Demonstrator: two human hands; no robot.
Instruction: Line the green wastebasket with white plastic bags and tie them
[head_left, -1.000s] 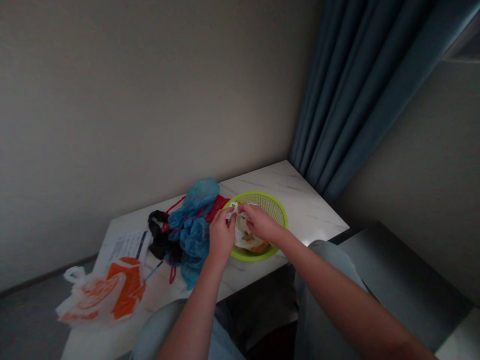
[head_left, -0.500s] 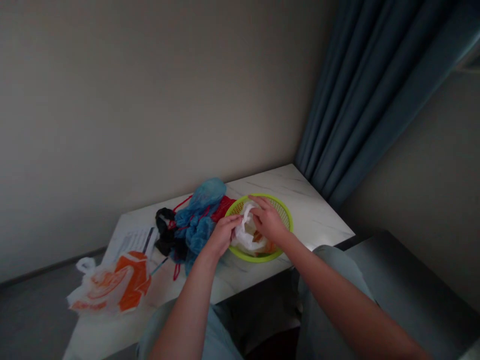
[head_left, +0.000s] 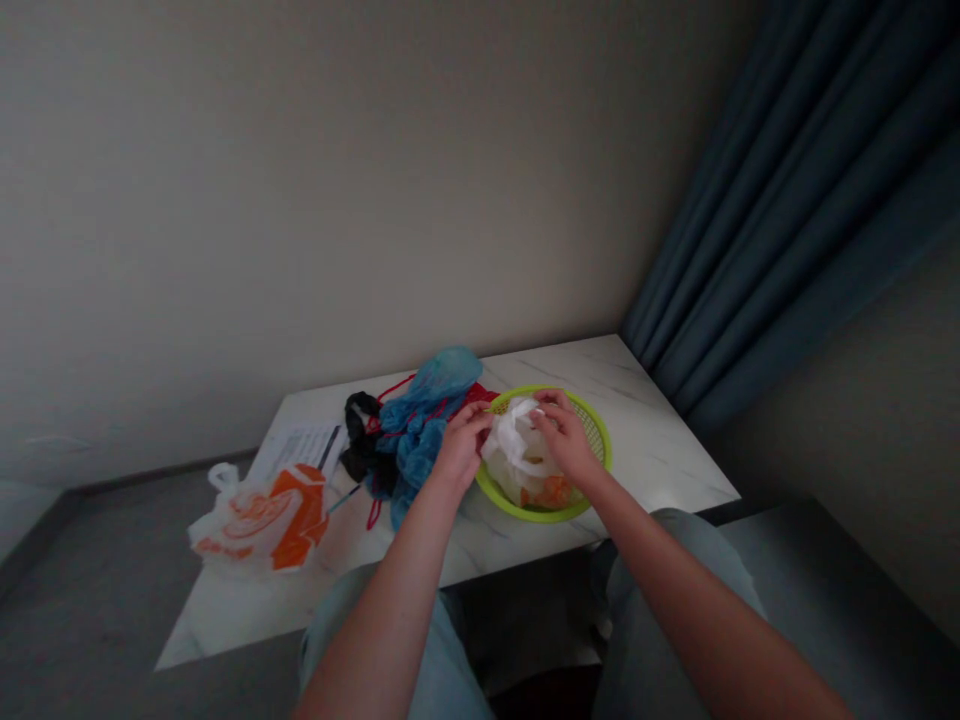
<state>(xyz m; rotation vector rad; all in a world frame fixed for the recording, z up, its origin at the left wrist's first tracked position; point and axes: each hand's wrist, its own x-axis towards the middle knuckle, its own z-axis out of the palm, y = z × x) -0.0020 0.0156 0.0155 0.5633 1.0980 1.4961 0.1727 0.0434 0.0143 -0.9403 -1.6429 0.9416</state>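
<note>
One white bag (head_left: 516,452) lies between left grip (head_left: 462,446) and right grip (head_left: 568,440).

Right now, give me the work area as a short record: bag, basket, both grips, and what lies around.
Bag: white plastic bag, crumpled, orange patch low down, inside the basket
Basket: green mesh basket, on the marbled table
Left grip: at the bag's left side; hold unclear
Right grip: at the bag's upper right; hold unclear
Left of basket: blue bags, black bag
Farther left: printed sheet, orange-and-white bag
</note>
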